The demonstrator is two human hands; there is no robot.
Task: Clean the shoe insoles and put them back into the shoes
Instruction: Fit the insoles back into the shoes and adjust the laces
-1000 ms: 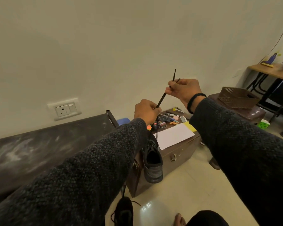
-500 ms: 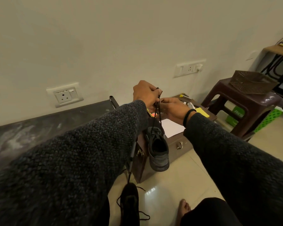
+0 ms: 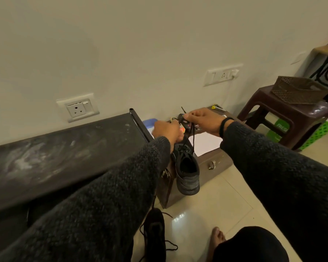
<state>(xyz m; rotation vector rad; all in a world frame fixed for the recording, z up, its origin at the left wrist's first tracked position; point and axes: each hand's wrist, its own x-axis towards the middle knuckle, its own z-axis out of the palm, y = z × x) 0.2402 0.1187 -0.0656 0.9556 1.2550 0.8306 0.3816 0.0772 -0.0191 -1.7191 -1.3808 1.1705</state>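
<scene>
Shoe (image 3: 187, 171) hangs heel-down by its lace (image 3: 192, 127); right hand (image 3: 204, 121) grip pinches lace end, left hand (image 3: 168, 130) closes on lace nearer the eyelets, likely for tension. Second shoe (image 3: 154, 233) on floor.

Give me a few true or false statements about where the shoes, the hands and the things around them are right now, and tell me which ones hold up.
1. One black shoe hangs in the air by its laces. True.
2. The second shoe stands on the brown stool. False: it lies on the floor; the stool carries a brown basket.
3. The right hand pinches a lace end. True.
4. The left hand rests flat on the dark bench. False: it is raised, closed at the laces above the hanging shoe.
5. A white sheet of paper lies on the brown case. True.
</scene>
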